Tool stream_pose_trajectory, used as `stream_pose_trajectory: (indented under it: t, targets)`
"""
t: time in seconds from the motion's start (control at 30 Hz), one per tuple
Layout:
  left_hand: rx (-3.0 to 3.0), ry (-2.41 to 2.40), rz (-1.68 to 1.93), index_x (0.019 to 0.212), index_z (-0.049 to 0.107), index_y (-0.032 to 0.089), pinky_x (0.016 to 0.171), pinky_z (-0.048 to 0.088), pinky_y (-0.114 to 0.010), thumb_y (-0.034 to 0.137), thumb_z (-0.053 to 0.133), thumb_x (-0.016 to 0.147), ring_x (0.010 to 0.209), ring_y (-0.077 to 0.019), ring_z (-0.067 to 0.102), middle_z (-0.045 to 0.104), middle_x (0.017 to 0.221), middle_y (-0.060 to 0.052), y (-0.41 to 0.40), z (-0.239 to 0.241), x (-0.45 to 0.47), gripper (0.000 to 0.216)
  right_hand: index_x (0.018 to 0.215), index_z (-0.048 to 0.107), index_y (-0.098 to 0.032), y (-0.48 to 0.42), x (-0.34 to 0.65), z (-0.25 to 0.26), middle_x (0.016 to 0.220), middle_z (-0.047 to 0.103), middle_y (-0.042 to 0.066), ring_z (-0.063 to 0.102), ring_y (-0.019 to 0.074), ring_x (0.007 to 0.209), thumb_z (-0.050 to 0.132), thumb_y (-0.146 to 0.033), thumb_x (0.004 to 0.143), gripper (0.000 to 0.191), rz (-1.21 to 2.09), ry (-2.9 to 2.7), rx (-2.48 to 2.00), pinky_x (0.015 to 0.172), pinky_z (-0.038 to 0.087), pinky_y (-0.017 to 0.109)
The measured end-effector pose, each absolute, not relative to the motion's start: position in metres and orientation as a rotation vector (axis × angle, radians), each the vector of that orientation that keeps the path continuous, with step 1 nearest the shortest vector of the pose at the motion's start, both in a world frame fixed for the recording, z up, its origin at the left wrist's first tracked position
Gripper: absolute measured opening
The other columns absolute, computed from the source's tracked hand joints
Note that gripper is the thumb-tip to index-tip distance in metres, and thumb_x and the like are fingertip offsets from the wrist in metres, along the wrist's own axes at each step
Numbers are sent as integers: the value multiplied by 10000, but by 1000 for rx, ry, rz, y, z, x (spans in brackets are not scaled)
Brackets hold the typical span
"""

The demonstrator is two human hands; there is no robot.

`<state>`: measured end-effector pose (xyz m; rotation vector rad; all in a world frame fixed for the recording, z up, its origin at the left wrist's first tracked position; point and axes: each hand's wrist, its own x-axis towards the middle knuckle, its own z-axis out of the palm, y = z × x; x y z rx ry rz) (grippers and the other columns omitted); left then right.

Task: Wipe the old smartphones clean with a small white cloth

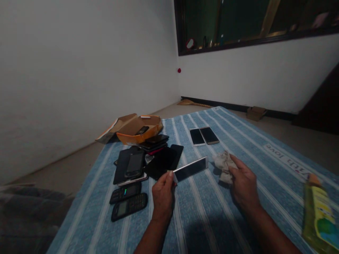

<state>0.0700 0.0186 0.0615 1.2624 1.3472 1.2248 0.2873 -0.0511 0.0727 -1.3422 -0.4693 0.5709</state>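
My left hand (162, 195) is closed on the near end of a white smartphone (191, 168), held tilted above the blue striped mat (201, 208). To its right, my right hand (242, 185) grips a crumpled pale cloth (224, 164) that rests on the mat. Two more smartphones (203, 136) lie side by side, screens up, farther back.
A heap of dark phones (148, 157) sits left of my hands, with two keypad phones (127, 201) nearer me. Behind the heap is an open orange cardboard box (137, 130) with a phone inside. A yellow-green bottle (320, 211) lies at the right edge. White walls stand behind.
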Motion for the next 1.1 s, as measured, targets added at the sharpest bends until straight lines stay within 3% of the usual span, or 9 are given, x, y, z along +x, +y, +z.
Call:
stream_pose_trajectory:
  t: [0.2,0.33,0.4,0.53,0.77,0.93,1.1]
  targets:
    - [1384,1325,1198,743,736,167,665,472,-281,499,616,814,662,-180,574,640,662,-12,17,63,69,360,1200,705,-219,-36,247,84,1169,700,81,654,246,1121,574,-262,869,358,397,-928,-1233,935,556,429]
    - [1416,1319,1226,841,776,171,678,489,-293,490,625,805,698,-199,608,700,724,-28,20,60,67,355,1263,654,-215,-17,212,78,1178,666,108,622,210,1142,415,-93,915,439,108,-1359,-1096,989,531,392]
    - [1416,1290,1247,887,784,172,702,502,-305,490,639,792,734,-213,632,732,779,-39,22,58,66,362,1317,598,-181,-11,199,75,1200,636,142,583,226,1180,358,-39,911,493,-1,-1549,-1067,1004,521,413]
    - [1388,1256,1255,866,785,167,702,507,-306,500,669,770,735,-217,640,732,759,-39,25,55,66,365,1281,582,-110,-8,187,68,1162,618,184,517,278,1198,350,-54,930,424,-124,-1814,-1110,1021,484,487]
    - [1331,1210,1262,898,782,174,729,495,-301,524,687,773,762,-202,631,727,806,-38,26,50,68,384,1194,604,-127,-3,203,59,1022,635,132,537,264,1064,396,-72,939,334,-273,-1871,-1261,1095,378,533]
    - [1342,1259,1239,787,759,164,617,444,-259,519,661,794,634,-155,551,624,646,0,23,54,70,368,1117,646,-150,-1,241,58,955,628,100,550,248,977,403,-50,917,330,-333,-1785,-1423,1094,363,496]
    - [1342,1276,1214,762,743,152,614,441,-263,519,646,796,620,-156,537,597,624,-2,22,57,70,380,1099,660,-171,3,260,50,931,618,97,536,255,964,397,-65,918,336,-372,-1675,-1472,1026,412,482]
